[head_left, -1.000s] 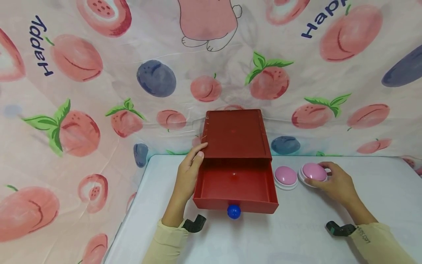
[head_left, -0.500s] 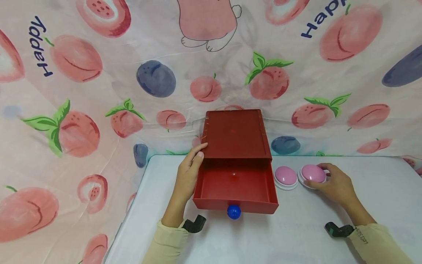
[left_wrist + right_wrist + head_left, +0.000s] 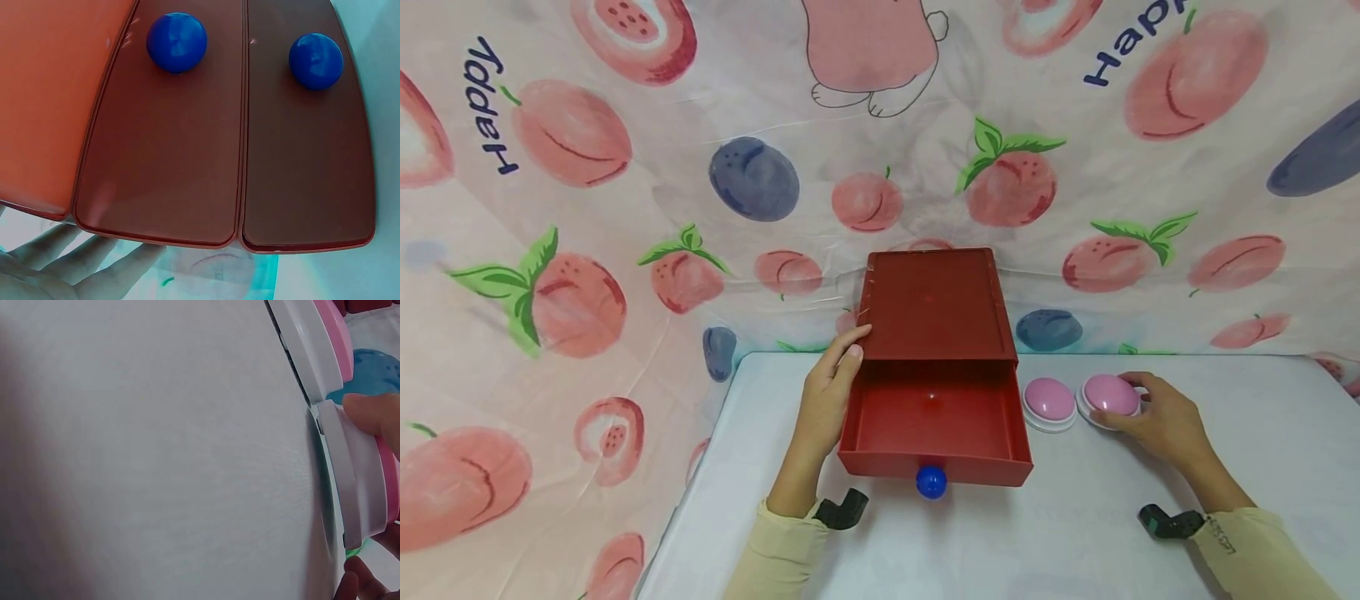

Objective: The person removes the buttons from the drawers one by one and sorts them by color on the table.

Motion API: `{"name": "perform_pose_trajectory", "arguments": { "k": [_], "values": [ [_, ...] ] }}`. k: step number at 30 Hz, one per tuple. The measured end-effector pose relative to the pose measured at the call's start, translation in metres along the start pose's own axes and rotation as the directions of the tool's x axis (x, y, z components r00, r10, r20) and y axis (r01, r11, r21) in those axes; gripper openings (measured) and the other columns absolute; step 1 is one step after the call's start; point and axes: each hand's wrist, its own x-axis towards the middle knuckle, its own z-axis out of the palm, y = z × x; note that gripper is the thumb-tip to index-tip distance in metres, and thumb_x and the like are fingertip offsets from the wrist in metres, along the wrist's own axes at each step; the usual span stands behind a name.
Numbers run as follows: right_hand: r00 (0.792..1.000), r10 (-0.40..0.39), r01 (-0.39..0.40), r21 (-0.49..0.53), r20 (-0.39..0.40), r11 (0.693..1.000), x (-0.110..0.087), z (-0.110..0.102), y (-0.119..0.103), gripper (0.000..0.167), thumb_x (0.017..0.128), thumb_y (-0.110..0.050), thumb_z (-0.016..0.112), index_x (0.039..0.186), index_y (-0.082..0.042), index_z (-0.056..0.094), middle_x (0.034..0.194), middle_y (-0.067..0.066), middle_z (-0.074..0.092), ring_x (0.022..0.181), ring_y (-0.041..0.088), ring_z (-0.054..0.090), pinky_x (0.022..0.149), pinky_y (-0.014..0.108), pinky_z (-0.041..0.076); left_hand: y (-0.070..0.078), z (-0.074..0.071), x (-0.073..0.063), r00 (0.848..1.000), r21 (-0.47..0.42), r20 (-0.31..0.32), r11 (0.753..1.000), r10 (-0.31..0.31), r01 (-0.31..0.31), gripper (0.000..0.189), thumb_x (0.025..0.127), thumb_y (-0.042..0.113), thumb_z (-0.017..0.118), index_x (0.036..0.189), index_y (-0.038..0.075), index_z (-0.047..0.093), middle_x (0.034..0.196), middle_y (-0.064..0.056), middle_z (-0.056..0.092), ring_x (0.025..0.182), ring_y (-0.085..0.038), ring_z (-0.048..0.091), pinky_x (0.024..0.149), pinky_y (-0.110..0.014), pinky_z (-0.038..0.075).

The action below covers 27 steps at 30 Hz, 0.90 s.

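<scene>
A red drawer cabinet (image 3: 936, 304) stands at the back middle of the white table. Its top drawer (image 3: 932, 429) is pulled out, with a blue ball knob (image 3: 932, 482) on the front. Two closed drawer fronts (image 3: 162, 156) with similar knobs show in the left wrist view. My left hand (image 3: 827, 396) rests on the cabinet's left side, fingers fairly straight, thumb near the front edge. At the right, my right hand (image 3: 1168, 417) grips a round pink push button (image 3: 1111, 395) by its white base, thumb in front and fingers behind. Another pink push button (image 3: 1049, 400) sits between it and the drawer.
A fruit-printed cloth (image 3: 880, 167) hangs behind the table (image 3: 1075, 517) and down its left side. Black wrist mounts (image 3: 842, 509) stick out at both cuffs. The pulled-out drawer juts over the table toward the person, beside the left forearm.
My right hand and the button it grips have shifted very slightly toward the person. My left hand, the cabinet and the other button keep their places.
</scene>
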Motion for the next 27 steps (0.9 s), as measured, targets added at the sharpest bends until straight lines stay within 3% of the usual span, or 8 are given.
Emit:
{"name": "perform_pose_trajectory", "arguments": {
  "k": [27],
  "values": [
    [0.999, -0.003, 0.005, -0.047, 0.043, 0.999, 0.0021, 0.0007, 0.0024, 0.097, 0.078, -0.064, 0.080, 0.143, 0.001, 0.049, 0.134, 0.036, 0.053, 0.116, 0.052, 0.050, 0.089, 0.069, 0.050, -0.0004, -0.0005, 0.0005, 1.000, 0.009, -0.003, 1.000, -0.010, 0.010, 0.035, 0.108, 0.042, 0.046, 0.141, 0.037, 0.059, 0.147, 0.003, 0.055, 0.130, -0.024, 0.054, 0.109, -0.052, 0.045]
  ]
}}
